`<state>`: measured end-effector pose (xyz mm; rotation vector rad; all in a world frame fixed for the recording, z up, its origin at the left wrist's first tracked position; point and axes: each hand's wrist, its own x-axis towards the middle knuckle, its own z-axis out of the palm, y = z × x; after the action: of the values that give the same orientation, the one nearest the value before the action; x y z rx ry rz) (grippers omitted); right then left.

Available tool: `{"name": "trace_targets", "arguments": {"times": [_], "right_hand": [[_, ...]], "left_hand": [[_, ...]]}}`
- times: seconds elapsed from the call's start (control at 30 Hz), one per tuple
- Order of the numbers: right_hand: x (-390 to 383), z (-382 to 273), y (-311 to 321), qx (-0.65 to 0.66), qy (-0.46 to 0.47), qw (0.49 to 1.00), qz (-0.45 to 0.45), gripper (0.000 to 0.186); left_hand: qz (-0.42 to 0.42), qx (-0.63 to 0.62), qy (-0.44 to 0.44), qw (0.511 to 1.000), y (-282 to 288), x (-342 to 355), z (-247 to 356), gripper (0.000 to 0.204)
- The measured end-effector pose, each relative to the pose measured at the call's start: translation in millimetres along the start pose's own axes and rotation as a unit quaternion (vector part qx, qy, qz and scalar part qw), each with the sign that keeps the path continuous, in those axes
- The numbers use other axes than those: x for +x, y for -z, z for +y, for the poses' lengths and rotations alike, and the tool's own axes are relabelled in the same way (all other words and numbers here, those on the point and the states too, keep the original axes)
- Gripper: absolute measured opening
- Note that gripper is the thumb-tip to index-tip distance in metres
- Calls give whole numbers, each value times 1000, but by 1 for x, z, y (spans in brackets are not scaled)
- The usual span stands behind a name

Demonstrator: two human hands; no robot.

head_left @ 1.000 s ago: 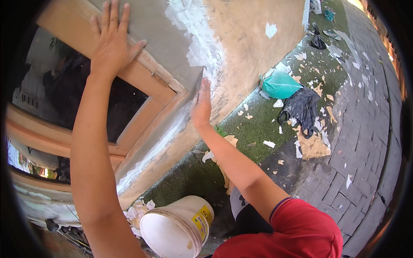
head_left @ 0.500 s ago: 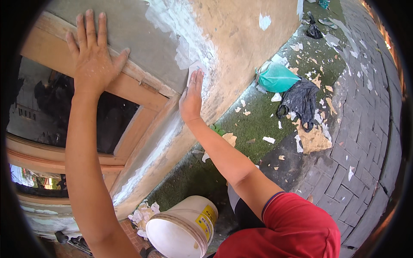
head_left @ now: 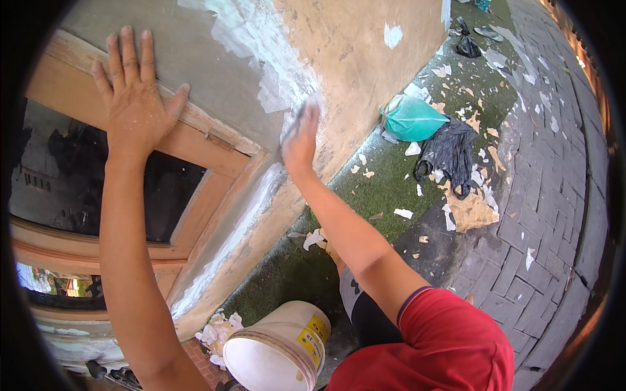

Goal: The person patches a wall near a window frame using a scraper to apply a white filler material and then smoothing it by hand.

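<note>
My left hand (head_left: 137,120) lies flat with fingers spread, its palm over the wooden window frame (head_left: 72,81) and its fingertips on the grey wall (head_left: 195,72). At the wall's corner, my right hand (head_left: 301,140) presses against the strip of white filler (head_left: 251,49), its fingers smeared by motion. Under those fingers is a pale flat sheet that looks like sandpaper, mostly hidden now and clearer half a second ago. White filler also runs down the lower wall edge (head_left: 228,244) beside the frame.
A white bucket (head_left: 270,345) stands below, between my arms. On the mossy ground to the right lie a green bag (head_left: 412,118), a black plastic bag (head_left: 450,153) and scattered paint flakes (head_left: 473,212). Grey paving (head_left: 548,195) runs along the far right.
My right hand has slid slightly to the right along the filler and now blurs. My left hand keeps its place on the frame and wall. The whole view has shifted slightly.
</note>
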<state>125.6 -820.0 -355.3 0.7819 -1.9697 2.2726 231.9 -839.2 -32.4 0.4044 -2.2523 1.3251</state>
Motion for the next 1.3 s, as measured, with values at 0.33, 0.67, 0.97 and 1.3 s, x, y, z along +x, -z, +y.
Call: {"name": "trace_targets", "arguments": {"times": [0.33, 0.67, 0.97, 1.3], "right_hand": [[13, 24, 8, -22, 8, 1000, -9, 56], [22, 12, 15, 14, -2, 998, -60, 57], [81, -42, 5, -19, 127, 991, -25, 51], [76, -22, 7, -32, 116, 992, -42, 58]], "left_hand": [[-8, -8, 14, 1000, -2, 5, 3, 94], [-36, 10, 25, 999, 3, -1, 0, 95], [-44, 1, 27, 999, 5, -6, 0, 95], [-48, -5, 33, 998, 6, -2, 1, 97]]}}
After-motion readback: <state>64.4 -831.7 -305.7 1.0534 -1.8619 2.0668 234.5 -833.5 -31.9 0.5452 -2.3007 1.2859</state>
